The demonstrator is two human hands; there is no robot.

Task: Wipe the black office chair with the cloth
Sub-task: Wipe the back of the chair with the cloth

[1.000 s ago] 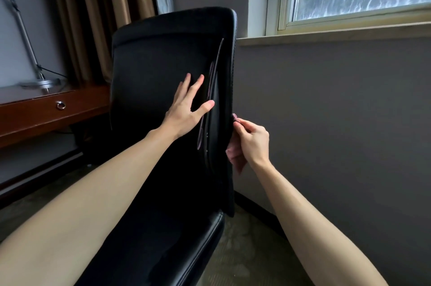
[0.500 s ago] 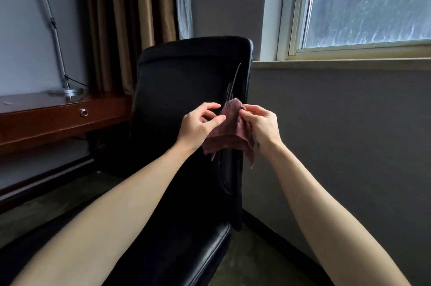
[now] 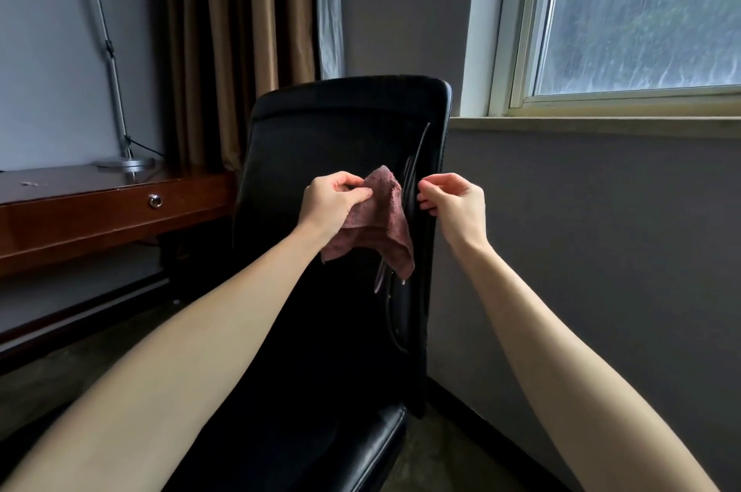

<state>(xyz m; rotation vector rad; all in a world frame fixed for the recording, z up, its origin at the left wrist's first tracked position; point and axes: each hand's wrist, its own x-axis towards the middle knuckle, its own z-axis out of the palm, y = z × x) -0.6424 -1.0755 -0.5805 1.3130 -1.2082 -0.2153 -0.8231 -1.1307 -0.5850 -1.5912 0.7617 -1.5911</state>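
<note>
The black office chair (image 3: 333, 138) stands in front of me, its tall backrest upright and its shiny seat low in view. A dusty pink cloth (image 3: 381, 219) hangs in front of the backrest, pinched at its top corner by my left hand (image 3: 333, 199). My right hand (image 3: 453, 199) hovers just to the right of the cloth, near the backrest's right edge, fingers loosely curled and holding nothing. The cloth's lower corners droop freely.
A wooden desk (image 3: 80, 219) with a drawer knob and a metal lamp (image 3: 120, 158) stands to the left. Brown curtains (image 3: 236, 50) hang behind the chair. A grey wall and a window sill (image 3: 593, 122) close off the right side.
The cloth came out from behind the backrest's right edge into both hands; now only my left hand holds it and my right hand has let go and moved right.
</note>
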